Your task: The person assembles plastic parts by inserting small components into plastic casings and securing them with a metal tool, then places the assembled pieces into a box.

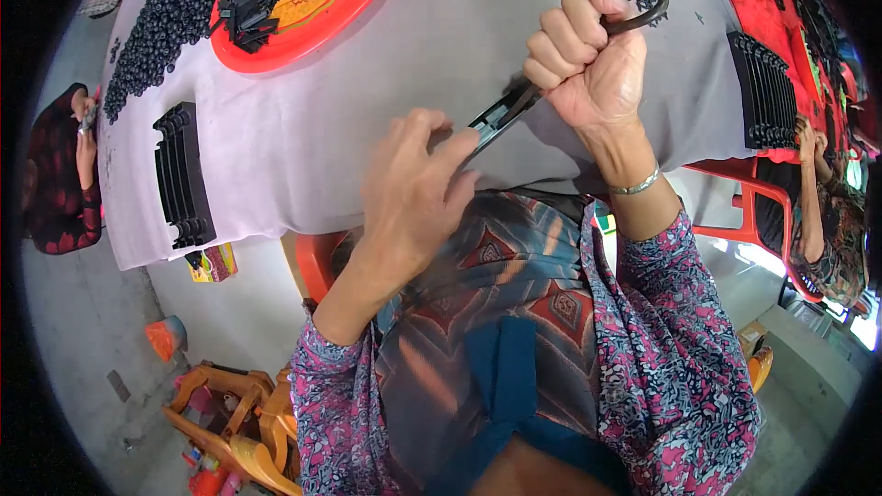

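My right hand (597,60) is closed in a fist around a dark tool with a looped handle (654,2); the loop sticks out above the thumb. From under the fist, a narrow black strip-like piece (496,119) with pale, shiny parts slants down to the left. Where the tool stops and this piece starts is hidden by the fingers. My left hand (418,184) is at the piece's lower end, smeared by motion; whether it grips the piece is unclear. Both hands are above the near edge of the table, in front of my body.
The grey-covered table (322,147) bears a red tray (303,50) with black strips, a heap of black beads (175,14), a black ribbed stack (184,174) at left and another black ribbed stack (764,92) at right. Co-workers sit at both sides. A red chair (749,211) stands at right.
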### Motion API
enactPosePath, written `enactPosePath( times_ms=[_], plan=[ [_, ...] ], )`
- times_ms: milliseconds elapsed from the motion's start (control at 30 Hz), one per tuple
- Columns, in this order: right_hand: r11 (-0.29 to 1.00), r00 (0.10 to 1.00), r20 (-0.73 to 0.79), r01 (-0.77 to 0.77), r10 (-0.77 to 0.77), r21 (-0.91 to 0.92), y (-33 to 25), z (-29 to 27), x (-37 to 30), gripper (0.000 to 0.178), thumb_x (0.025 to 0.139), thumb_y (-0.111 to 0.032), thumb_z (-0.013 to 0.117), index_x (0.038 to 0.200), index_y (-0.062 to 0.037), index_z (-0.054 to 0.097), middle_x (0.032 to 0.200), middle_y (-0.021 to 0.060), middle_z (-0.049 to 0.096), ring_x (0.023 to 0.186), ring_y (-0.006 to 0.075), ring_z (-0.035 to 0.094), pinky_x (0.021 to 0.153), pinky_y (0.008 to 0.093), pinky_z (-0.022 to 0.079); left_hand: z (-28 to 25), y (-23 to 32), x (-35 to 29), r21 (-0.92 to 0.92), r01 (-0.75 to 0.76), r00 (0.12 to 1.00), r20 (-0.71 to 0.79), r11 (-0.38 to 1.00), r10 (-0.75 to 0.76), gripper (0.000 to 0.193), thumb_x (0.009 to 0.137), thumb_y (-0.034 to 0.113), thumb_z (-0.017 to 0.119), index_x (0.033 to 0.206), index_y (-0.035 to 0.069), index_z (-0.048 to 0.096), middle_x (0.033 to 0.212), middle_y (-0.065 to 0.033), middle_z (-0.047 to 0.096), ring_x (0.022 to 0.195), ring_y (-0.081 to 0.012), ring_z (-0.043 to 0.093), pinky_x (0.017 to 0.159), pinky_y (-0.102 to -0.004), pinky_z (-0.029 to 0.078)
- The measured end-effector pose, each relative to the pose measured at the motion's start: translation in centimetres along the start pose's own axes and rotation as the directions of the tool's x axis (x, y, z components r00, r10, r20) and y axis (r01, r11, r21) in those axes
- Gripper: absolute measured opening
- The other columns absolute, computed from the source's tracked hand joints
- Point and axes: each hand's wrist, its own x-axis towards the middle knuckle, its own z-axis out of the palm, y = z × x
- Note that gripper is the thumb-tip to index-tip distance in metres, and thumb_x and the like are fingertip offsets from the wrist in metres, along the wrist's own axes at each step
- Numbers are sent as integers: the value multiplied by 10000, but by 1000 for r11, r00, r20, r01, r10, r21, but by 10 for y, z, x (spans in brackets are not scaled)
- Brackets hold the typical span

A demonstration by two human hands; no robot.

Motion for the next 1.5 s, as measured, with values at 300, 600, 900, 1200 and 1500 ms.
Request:
enactPosePath(
  times_ms=[300,600,900,1200,1500],
  plan=[
    [1000,998,-64,-26,24,-17,6,1,0,465,942,-360,385,542,-170,243,493,-52,191,447,100,148,422,277,133,8,-5,1,8,-31,998,55,999,31,297,735,30,682,1020,99,636,998,-72,574,867,-295,552,764,-384,442],
    [999,995,-95,-41,41,-6,7,0,1,471,936,-362,399,533,-173,245,488,-57,191,446,97,146,422,276,128,12,-11,1,37,-85,996,25,996,85,269,726,38,624,988,99,634,938,-65,562,859,-271,557,711,-382,430],
    [999,996,-74,-47,46,-3,7,-2,0,469,930,-360,406,530,-172,248,484,-56,191,446,96,146,423,276,131,14,-13,1,27,-104,994,33,994,103,313,731,8,580,1026,95,637,954,-70,567,890,-280,550,751,-384,438],
    [999,991,-121,-51,53,20,9,-6,0,443,908,-348,397,532,-173,243,482,-57,182,438,97,141,413,278,124,13,-14,1,-45,-74,993,94,996,78,338,728,-13,558,1055,47,620,987,-103,553,928,-312,529,784,-399,448],
    [998,986,-156,-59,64,38,10,-9,4,421,875,-362,418,533,-188,245,471,-63,168,424,95,125,400,280,104,10,-7,5,-48,-75,995,56,996,78,346,695,-69,577,1023,34,616,962,-99,551,894,-306,528,736,-393,480]
  ],
)
